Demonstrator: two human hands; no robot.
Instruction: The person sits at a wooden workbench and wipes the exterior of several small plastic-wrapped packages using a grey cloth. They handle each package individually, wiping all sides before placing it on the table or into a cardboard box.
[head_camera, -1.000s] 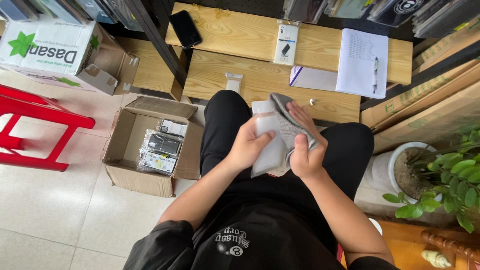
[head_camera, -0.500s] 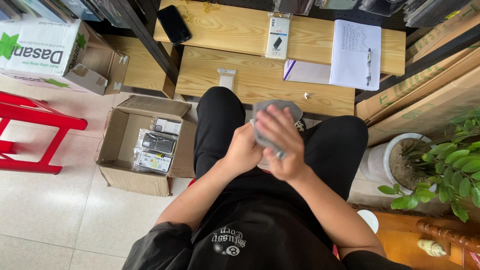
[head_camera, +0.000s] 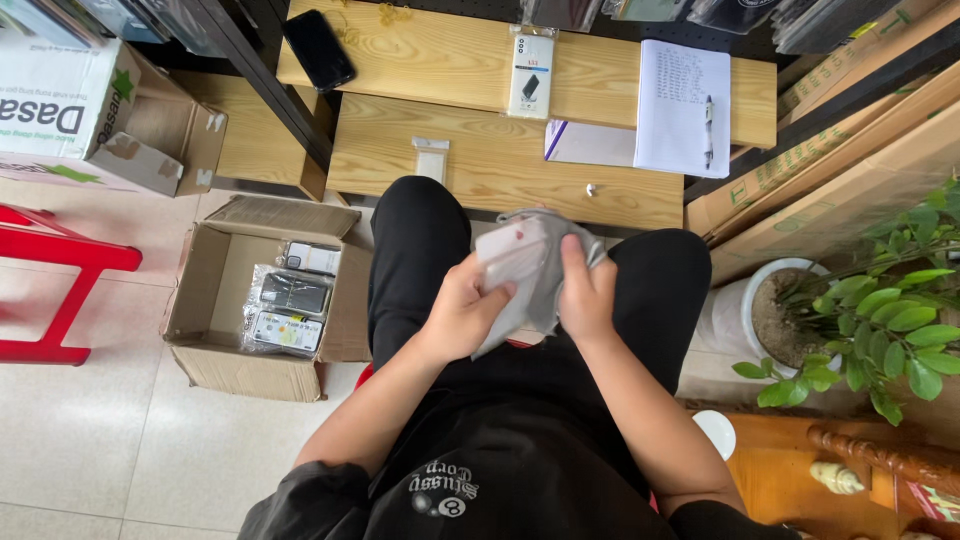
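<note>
I sit with black-trousered knees apart and hold a grey plastic mailing bag (head_camera: 545, 290) over my lap with both hands. My left hand (head_camera: 465, 312) grips its lower left side, where a flat whitish packet (head_camera: 512, 258) shows at the bag's mouth. The bag's right side is pinched by my right hand (head_camera: 583, 296), thumb and fingers closed on the grey film. What else the bag holds is hidden.
An open cardboard box (head_camera: 200, 300) with several packaged phone cases stands on the tiled floor to my left. Ahead, a low wooden shelf (head_camera: 420, 60) carries a black phone (head_camera: 319, 49), a boxed case (head_camera: 531, 72) and a notepad with pen (head_camera: 684, 108). Red stool left, potted plant (head_camera: 870, 320) right.
The hands have shifted on the grey bag, from a bunched hold to spreading it, and the whitish packet now shows at its top. The view has tilted slightly.
</note>
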